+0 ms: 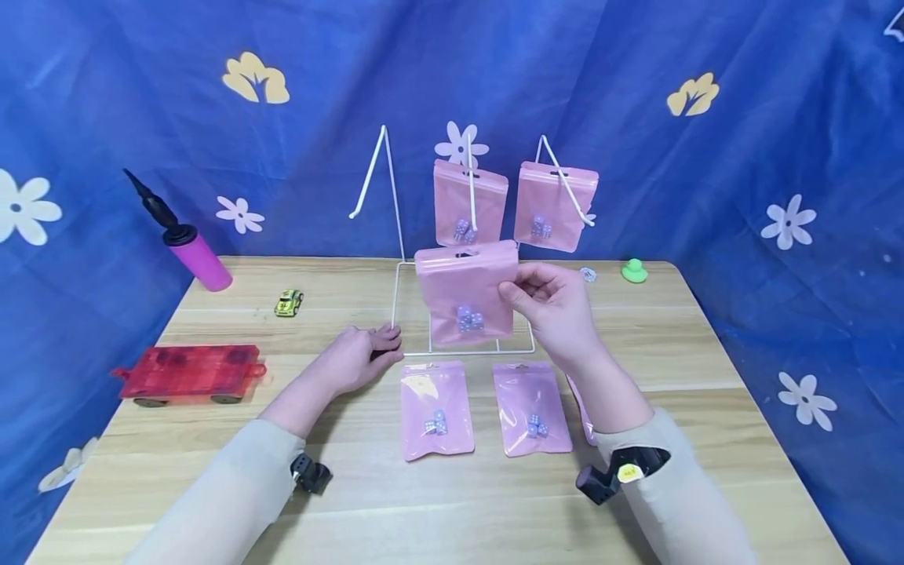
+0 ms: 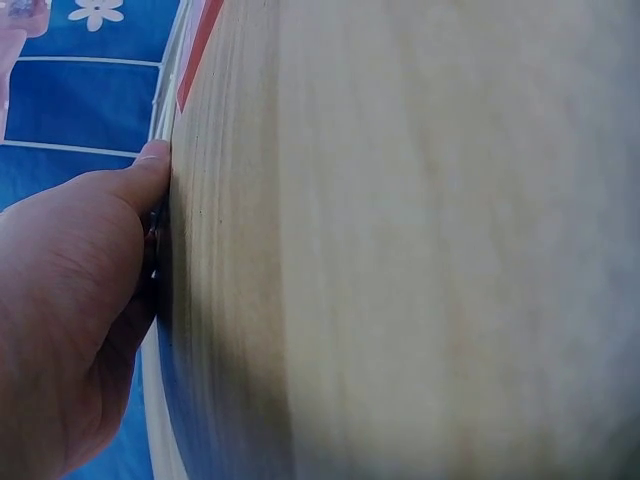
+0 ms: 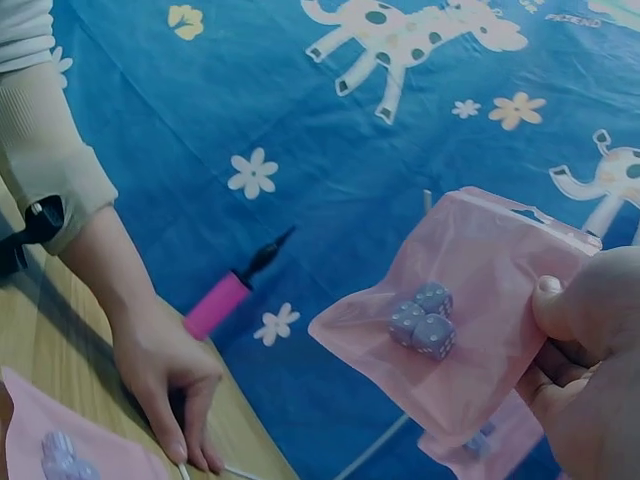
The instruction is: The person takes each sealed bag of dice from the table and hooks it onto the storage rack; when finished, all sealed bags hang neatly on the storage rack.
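Sleeves, pale, two (left sleeve [image 1: 219,479], right sleeve [image 1: 685,486]): nearest the camera, as I saw it from my remote post.

Curtain [image 1: 318,204], blue, flower-printed: one, behind everything.

Table [image 1: 480,510], wood-grained: one, beneath the work.

Rack [image 1: 472,195], white wire: one, on the far half of the table. Left hook [image 1: 368,176] bare; one hanging bag [image 1: 489,205] at the middle, a second hanging bag [image 1: 551,202] at the right. I judged the step in hand to be bringing the held bag [image 1: 452,286] to the rack. To my mind, the next move called for lining up its slot [image 1: 466,254] with a hook tip while the base was kept steady; which hook, I could not tell.

Cart [image 1: 194,373], red, see-through: one, at the left of the table.

Pump [image 1: 201,263], pink and black: one, slanted, far left corner.

Hands, two. Left hand [image 1: 356,357]: nearly closed, thumb and fingers pinching the rack's base at its near left corner. Right hand [image 1: 554,302]: closed to the thickness of the film, thumb in front, fingers curled behind, gripping the held bag by its right edge.

Bags, pink. Held bag: raised, roughly upright, in front of the rack. Flat on the table before the rack: left table bag [image 1: 436,400], right table bag [image 1: 530,402], and a third bag [image 1: 582,412] mostly hidden by the right forearm.

Toy car [image 1: 288,303], yellow-green: one.

Duck [image 1: 635,271], green: one.

Dice [image 3: 425,320], lavender: three, inside the held bag.
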The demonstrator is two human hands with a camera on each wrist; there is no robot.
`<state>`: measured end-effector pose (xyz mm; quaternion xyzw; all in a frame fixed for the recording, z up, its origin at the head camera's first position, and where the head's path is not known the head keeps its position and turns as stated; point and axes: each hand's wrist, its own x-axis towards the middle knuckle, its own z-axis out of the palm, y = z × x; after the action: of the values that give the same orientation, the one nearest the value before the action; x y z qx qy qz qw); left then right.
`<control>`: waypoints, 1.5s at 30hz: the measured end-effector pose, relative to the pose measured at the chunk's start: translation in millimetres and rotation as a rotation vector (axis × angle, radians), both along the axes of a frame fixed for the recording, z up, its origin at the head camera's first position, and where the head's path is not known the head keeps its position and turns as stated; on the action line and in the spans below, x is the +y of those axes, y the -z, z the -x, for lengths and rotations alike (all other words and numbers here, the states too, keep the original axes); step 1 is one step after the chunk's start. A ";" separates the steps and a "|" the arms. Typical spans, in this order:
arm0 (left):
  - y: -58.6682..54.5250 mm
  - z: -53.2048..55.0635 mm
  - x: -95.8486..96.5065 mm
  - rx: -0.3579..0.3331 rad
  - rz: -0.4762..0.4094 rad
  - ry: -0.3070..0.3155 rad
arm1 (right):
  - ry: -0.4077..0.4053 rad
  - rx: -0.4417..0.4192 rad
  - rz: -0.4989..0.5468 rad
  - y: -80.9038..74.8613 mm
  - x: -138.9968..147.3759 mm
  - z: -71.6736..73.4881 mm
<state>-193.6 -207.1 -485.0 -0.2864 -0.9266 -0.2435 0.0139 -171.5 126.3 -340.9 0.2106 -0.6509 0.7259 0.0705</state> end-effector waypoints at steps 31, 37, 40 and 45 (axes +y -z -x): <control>6.1 0.7 -1.3 0.052 -0.116 0.053 | -0.045 0.080 0.053 -23.4 -106.3 7.4; 5.3 -1.7 -1.7 0.080 -0.106 0.045 | -0.031 0.012 0.091 -19.6 -118.5 13.9; 5.4 -1.9 -2.0 0.106 -0.115 0.054 | -0.016 -0.017 0.104 -17.9 -123.0 16.1; 6.0 -1.3 -2.3 0.147 -0.129 0.077 | 0.009 -0.048 0.103 -14.5 -127.5 20.3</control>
<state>-192.3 -209.4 -491.0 -0.3375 -0.8937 -0.2812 0.0908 -191.8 -1.2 -326.4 0.1861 -0.6154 0.7628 0.0689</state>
